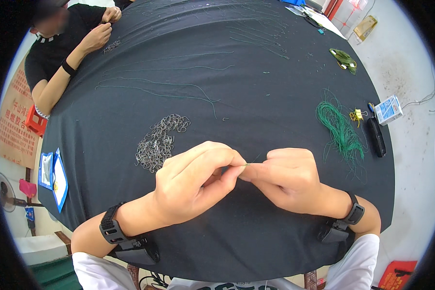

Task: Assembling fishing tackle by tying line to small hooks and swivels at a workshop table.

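My left hand point(193, 181) and my right hand point(292, 179) meet over the near middle of the table, thumbs and fingertips pinched together. A short bit of thin green fishing line point(248, 164) shows between the fingertips. Whether a hook is in the pinch is hidden by the fingers. Just beyond my left hand lies a loose pile of small metal fish hooks point(155, 145). One single hook point(225, 118) rests apart from the pile. To the right of my right hand is a spread bundle of green line point(340, 128).
Cut green lines point(159, 89) lie across the black tablecloth point(256, 241). At the right are a black case point(376, 137), a yellow binder clip point(357, 115), a small box point(388, 110) and an olive skein point(343, 60). A co-worker point(63, 53) handles something small at far left. Blue packets point(53, 176) sit at the left edge.
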Available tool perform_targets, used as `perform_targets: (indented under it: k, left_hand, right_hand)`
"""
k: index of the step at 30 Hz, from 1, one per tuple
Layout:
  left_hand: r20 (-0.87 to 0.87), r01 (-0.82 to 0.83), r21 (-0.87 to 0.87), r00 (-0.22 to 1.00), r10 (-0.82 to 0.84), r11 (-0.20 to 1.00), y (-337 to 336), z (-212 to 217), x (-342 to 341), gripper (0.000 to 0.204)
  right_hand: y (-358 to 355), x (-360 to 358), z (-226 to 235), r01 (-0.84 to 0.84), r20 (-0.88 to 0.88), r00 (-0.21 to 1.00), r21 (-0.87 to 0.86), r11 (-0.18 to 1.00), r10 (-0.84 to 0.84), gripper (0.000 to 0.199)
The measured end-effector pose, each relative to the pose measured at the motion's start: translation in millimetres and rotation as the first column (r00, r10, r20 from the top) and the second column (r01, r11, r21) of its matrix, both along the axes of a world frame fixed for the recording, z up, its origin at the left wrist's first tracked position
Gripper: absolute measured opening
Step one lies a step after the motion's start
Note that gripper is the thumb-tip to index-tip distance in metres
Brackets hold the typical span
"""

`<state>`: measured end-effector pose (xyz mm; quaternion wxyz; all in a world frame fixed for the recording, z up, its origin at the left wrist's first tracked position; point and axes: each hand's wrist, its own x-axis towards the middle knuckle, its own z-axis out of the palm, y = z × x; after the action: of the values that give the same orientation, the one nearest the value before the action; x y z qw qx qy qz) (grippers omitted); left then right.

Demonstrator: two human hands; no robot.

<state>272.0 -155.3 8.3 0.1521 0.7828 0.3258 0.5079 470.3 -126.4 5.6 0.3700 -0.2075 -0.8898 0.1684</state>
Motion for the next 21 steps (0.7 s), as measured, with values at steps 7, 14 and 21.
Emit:
perform_targets:
  k: [7,14,21]
  left_hand:
    - [-0.011,-0.018,0.043,1.0,0.018,0.999,1.5,-1.7,2.0,0.016]
    - [-0.04,0.04,0.012,0.998,-0.04,0.999,2.5,-2.0,1.8,0.019]
    - [-0.017,0.118,0.006,0.993,-0.118,0.993,1.1,-3.7,1.8,0.021]
  right_hand:
    - [-8.7,-0.9,7.7,0.029,0.052,0.998,0.209,0.978,-0.041,0.022]
    - [-5.6,4.7,19.1,0.051,0.017,0.998,0.392,0.919,-0.062,0.03]
    - [2.8,4.3,18.8,0.112,-0.066,0.993,0.299,0.948,-0.097,0.028]
